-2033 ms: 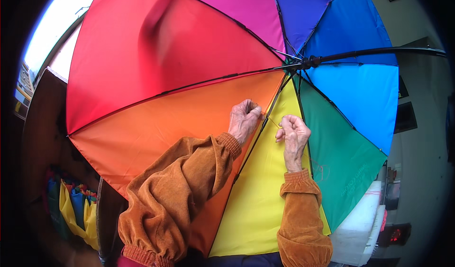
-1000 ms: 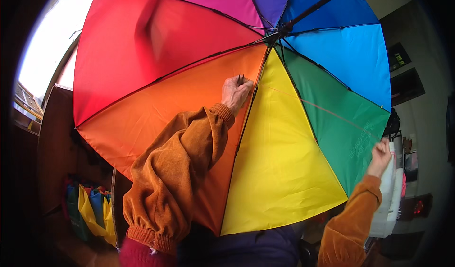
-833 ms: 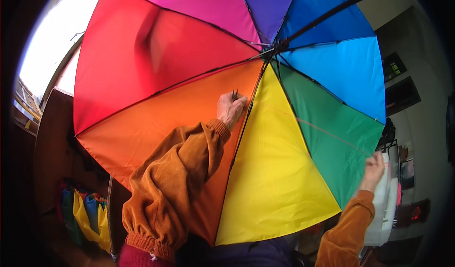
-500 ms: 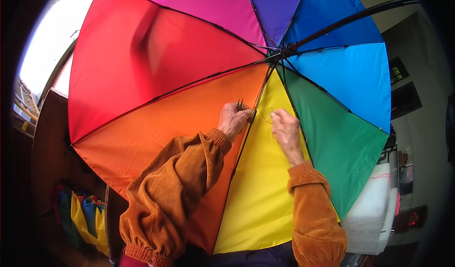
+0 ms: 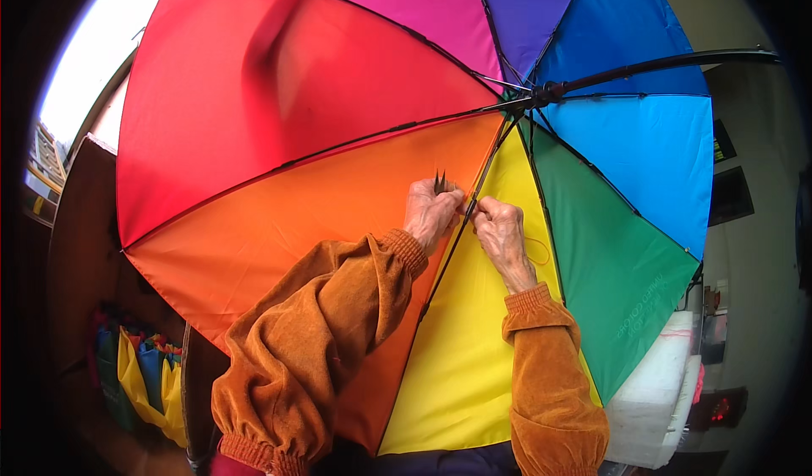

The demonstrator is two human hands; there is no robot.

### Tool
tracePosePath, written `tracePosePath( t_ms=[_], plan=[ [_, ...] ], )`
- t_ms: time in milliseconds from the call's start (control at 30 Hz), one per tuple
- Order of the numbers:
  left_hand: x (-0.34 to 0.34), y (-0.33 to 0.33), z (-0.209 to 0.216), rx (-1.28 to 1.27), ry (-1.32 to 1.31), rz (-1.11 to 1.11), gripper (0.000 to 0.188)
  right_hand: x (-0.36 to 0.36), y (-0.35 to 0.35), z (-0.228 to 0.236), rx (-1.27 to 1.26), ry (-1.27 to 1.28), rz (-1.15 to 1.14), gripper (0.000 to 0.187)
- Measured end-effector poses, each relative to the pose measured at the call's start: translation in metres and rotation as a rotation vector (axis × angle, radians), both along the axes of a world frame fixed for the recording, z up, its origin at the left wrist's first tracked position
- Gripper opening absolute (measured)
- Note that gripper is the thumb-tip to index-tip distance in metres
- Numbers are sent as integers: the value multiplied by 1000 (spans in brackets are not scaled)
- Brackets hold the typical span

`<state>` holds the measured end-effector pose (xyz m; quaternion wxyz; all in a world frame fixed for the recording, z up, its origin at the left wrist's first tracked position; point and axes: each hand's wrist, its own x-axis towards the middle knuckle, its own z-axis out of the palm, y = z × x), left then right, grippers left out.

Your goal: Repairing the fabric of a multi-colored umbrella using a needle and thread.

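Observation:
A multicoloured umbrella (image 5: 313, 210) is spread out before me, its inner side with the black ribs facing me. My left hand (image 5: 430, 214) is closed over the orange panel beside a rib (image 5: 446, 265). Two dark pointed blades of small snips (image 5: 440, 181) stick up from its fingers; their handles are hidden. On the other side of that rib, over the yellow panel, my right hand (image 5: 501, 231) is pinched shut, its fingertips close to the left ones at the rib. A thin loop of thread (image 5: 541, 243) hangs by the right hand; its ends and any needle are hidden.
The umbrella's dark shaft (image 5: 660, 66) runs from the hub (image 5: 533, 97) toward the upper right. Folded multicoloured fabric (image 5: 152, 383) hangs at the lower left by a brown board (image 5: 80, 239). A whitish bundle (image 5: 647, 413) lies at the lower right.
My right hand has moved left and in, from apart over the yellow panel to the rib beside my left hand. The umbrella's hub has shifted slightly right in view.

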<state>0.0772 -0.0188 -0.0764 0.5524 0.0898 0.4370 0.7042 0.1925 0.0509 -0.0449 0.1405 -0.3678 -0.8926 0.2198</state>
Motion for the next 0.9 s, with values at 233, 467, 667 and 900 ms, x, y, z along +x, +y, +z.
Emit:
tracePosePath(
  t_ms=[233,467,667,900],
  plan=[
    [-1,-3,1,32,-41,-19,18,0,4,-3,131,113,167,11],
    [-6,-2,1,90,-70,-63,11,-3,16,-17,93,243,190,14],
    [-4,7,-3,56,83,2,11,-10,5,-15,41,303,27,5],
    [-3,2,-10,97,159,209,12,-7,0,1,-321,421,-147,15]
  ],
)
